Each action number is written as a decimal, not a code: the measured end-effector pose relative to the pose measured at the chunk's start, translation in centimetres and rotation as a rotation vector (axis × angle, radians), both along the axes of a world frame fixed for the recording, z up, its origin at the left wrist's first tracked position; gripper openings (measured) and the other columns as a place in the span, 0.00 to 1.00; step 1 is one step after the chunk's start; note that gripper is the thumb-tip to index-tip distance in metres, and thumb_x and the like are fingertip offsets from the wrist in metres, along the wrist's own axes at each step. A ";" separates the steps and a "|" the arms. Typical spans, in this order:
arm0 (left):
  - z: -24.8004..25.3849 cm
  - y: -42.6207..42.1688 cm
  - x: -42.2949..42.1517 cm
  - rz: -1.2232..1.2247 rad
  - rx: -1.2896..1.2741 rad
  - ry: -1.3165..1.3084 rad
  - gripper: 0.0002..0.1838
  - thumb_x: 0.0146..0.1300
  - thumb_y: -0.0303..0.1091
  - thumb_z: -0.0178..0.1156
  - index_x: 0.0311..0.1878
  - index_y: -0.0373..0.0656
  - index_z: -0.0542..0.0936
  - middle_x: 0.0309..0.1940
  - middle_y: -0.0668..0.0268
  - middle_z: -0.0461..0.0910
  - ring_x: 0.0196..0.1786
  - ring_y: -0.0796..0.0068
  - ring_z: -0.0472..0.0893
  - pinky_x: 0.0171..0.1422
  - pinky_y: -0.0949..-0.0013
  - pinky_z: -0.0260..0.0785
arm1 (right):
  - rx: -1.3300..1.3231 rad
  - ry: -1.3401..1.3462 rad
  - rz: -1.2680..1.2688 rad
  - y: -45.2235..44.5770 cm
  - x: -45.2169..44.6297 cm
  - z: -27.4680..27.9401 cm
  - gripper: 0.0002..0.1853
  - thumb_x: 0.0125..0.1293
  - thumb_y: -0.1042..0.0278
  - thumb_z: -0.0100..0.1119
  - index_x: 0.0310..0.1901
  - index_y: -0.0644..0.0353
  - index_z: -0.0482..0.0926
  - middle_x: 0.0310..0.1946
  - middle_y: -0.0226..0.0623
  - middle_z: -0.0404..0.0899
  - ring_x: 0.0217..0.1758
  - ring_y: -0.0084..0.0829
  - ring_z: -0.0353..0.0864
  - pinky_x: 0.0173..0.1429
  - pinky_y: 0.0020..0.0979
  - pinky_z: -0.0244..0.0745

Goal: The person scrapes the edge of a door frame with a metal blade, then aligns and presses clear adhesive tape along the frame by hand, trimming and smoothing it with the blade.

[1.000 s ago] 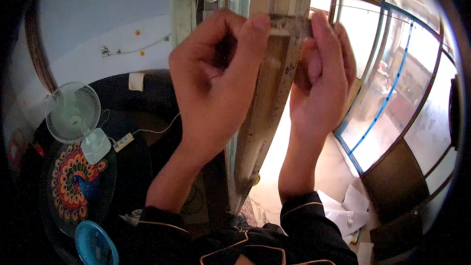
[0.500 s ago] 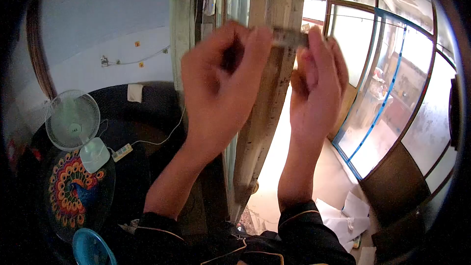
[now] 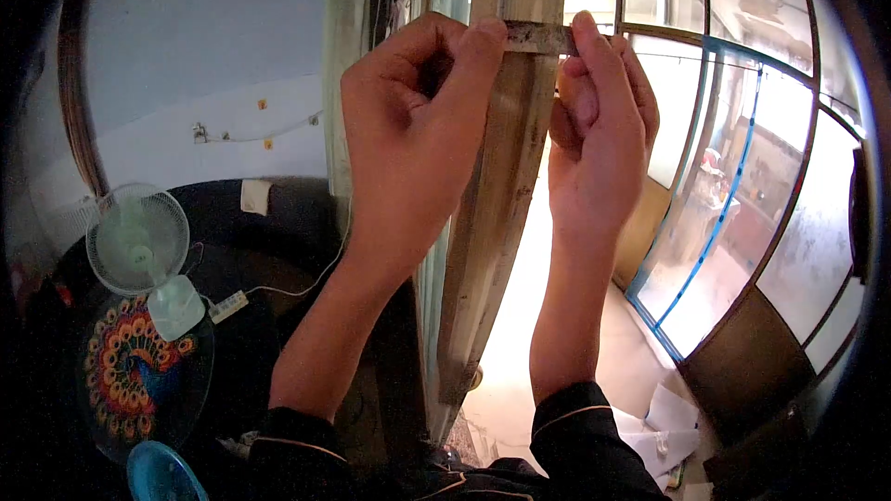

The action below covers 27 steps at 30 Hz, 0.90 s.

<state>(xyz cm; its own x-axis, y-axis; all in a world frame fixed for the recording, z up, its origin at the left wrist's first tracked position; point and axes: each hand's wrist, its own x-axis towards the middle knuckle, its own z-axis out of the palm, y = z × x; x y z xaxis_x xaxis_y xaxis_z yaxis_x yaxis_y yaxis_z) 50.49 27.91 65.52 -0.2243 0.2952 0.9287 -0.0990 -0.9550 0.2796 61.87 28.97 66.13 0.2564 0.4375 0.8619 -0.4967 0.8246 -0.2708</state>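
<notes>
Between my two hands a short, flat, greyish strip [image 3: 540,38] with dark specks is held level; its exact kind I cannot make out. My left hand [image 3: 408,130] is closed, pinching the strip's left end between thumb and fingers. At the right end, the fingers of my right hand [image 3: 601,148] close on it too. Directly behind the strip stands the worn wooden edge of a door or frame [image 3: 506,186]. Whether the strip touches the wood I cannot tell.
To the left, a pale green fan [image 3: 139,241], a white power strip [image 3: 228,307] and a peacock-patterned round surface [image 3: 139,371] show. A blue basin [image 3: 162,473] is at lower left. Glazed panels with a blue frame [image 3: 733,195] stand right; white papers [image 3: 664,431] lie on the floor.
Both hands and the strip sit slightly higher in view, and the strip is sharper. The room has shifted a little downward on the left side. Both hands keep their grip.
</notes>
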 end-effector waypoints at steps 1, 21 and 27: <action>0.2 0.1 0.0 -0.001 0.012 0.001 0.16 0.69 0.33 0.59 0.23 0.40 0.73 0.17 0.80 0.65 0.22 0.92 0.58 0.24 0.78 0.47 | -0.024 0.010 -0.019 0.0 0.0 0.2 0.11 0.65 0.65 0.64 0.26 0.56 0.78 0.15 0.17 0.66 0.14 0.07 0.53 0.16 0.17 0.43; -1.4 -1.6 0.1 0.146 -0.128 0.106 0.17 0.68 0.36 0.59 0.23 0.41 0.73 0.18 0.80 0.65 0.23 0.91 0.60 0.26 0.78 0.50 | -0.170 0.013 0.004 -0.9 0.6 -1.8 0.15 0.66 0.65 0.63 0.22 0.51 0.70 0.15 0.18 0.63 0.14 0.08 0.52 0.16 0.15 0.46; -3.6 -1.6 0.0 -0.041 -0.176 0.014 0.15 0.69 0.29 0.58 0.23 0.43 0.71 0.19 0.81 0.64 0.25 0.94 0.59 0.26 0.81 0.48 | -0.152 -0.033 0.019 -1.5 0.4 -3.0 0.17 0.67 0.64 0.62 0.22 0.51 0.67 0.18 0.19 0.68 0.15 0.06 0.54 0.15 0.15 0.46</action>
<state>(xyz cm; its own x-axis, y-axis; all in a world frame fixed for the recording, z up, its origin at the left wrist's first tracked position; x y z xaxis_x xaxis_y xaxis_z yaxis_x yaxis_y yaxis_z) 50.47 26.32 61.91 -0.1964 0.4622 0.8648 -0.1314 -0.8864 0.4439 62.30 27.51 63.08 0.2194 0.5682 0.7931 -0.5004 0.7634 -0.4085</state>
